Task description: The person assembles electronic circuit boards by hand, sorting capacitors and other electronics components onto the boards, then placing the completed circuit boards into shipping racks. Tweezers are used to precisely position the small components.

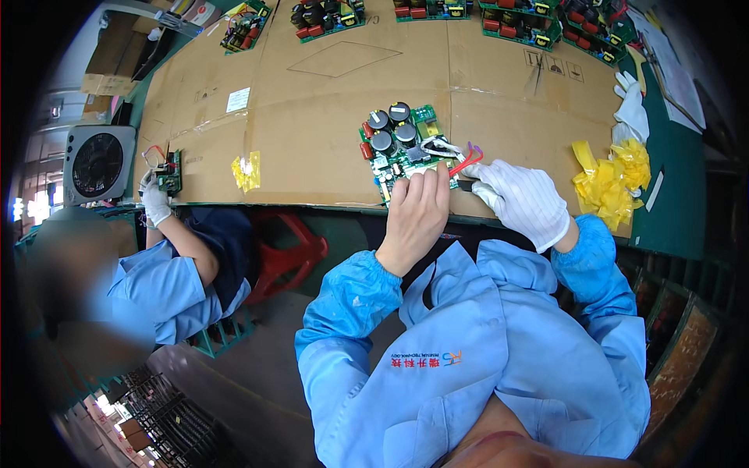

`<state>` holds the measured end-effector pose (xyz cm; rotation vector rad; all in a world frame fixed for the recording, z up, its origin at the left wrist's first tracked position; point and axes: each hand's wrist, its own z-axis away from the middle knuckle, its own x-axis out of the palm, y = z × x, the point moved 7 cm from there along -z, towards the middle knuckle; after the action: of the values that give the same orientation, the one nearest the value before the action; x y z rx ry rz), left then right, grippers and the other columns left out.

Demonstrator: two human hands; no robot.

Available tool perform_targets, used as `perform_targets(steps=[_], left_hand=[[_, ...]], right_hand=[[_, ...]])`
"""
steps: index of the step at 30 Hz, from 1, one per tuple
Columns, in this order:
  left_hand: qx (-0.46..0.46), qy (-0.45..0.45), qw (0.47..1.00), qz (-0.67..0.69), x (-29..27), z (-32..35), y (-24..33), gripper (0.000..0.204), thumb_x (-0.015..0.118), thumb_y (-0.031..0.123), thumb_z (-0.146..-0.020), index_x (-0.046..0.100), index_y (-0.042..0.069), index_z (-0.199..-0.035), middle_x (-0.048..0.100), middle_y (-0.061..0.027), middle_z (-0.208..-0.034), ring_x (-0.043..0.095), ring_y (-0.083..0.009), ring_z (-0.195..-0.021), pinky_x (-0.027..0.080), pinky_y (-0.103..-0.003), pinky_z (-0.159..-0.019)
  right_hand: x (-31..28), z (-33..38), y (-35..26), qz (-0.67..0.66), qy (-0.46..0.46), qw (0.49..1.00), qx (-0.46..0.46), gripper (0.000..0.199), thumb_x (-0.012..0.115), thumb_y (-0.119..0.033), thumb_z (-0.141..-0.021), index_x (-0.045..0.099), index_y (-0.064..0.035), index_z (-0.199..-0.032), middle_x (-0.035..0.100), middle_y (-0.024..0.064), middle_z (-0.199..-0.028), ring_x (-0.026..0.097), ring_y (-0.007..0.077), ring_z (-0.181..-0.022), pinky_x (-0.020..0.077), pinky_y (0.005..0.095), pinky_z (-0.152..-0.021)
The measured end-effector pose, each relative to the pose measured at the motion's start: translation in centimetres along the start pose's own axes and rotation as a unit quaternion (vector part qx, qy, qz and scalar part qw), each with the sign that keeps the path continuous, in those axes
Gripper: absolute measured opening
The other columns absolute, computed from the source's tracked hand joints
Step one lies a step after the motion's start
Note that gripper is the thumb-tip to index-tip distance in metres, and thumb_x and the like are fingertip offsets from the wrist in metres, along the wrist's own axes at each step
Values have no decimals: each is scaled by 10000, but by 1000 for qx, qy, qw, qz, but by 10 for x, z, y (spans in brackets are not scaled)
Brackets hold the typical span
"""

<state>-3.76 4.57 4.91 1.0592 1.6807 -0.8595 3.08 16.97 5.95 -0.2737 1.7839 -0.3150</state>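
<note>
A green circuit board [381, 165] with black round capacitors and red parts lies on the cardboard-covered table in front of me. The fingers of my bare left hand [419, 204] are bent closed over its near edge; the fingertips touch the board. White, red and purple wires [470, 158] rise from its right side. My right hand [524, 201], in a white striped glove, is closed just right of the board. From its fingers a short black piece [466, 186] points at the board's near right corner; its kind cannot be made out.
A heap of yellow tape-like strips [612, 181] and a white glove [630, 109] lie to the right. More circuit boards [511, 27] line the far edge. Left, a co-worker's gloved hand [154, 199] is at another board, near a fan [99, 164]. A red stool [292, 253] stands below the table.
</note>
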Motion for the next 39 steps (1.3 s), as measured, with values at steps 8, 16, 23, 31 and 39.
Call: perform_targets(steps=[8,16,23,31,39], left_hand=[[32,40,999,-4,1,2,2,327,555,141,-838,615,-1,-1126,523,-34,-856,514,-160,-814,368,-302,-709],[76,55,995,17,-3,3,2,239,592,153,-801,620,57,-1019,514,-13,-839,506,-153,-784,363,-309,-693],[89,48,995,18,-2,2,2,224,606,152,-775,615,103,-993,508,-8,-819,509,-152,-743,362,-318,-669],[106,83,991,19,-2,3,5,307,630,95,-644,616,120,-950,484,-14,-775,496,-178,-690,362,-333,-671],[129,67,989,8,2,6,2,343,639,103,-654,627,119,-997,506,-10,-803,502,-173,-695,369,-331,-678]], right_hand=[[1,3,6,31,13,999,-20,250,669,-245,-853,653,-115,-1066,653,62,-914,644,262,-725,485,363,-593],[6,4,7,67,38,996,-48,258,662,-220,-842,661,-136,-1086,675,55,-908,649,259,-711,488,362,-584],[14,2,12,17,-111,993,-22,341,635,-212,-870,645,-190,-1210,692,67,-872,668,253,-703,492,380,-539],[25,12,12,41,-90,995,24,432,627,-164,-852,611,-198,-1283,676,52,-844,665,244,-693,494,387,-535],[15,8,4,74,46,996,1,139,668,-216,-800,584,-105,-794,553,56,-714,594,231,-601,440,381,-515]])
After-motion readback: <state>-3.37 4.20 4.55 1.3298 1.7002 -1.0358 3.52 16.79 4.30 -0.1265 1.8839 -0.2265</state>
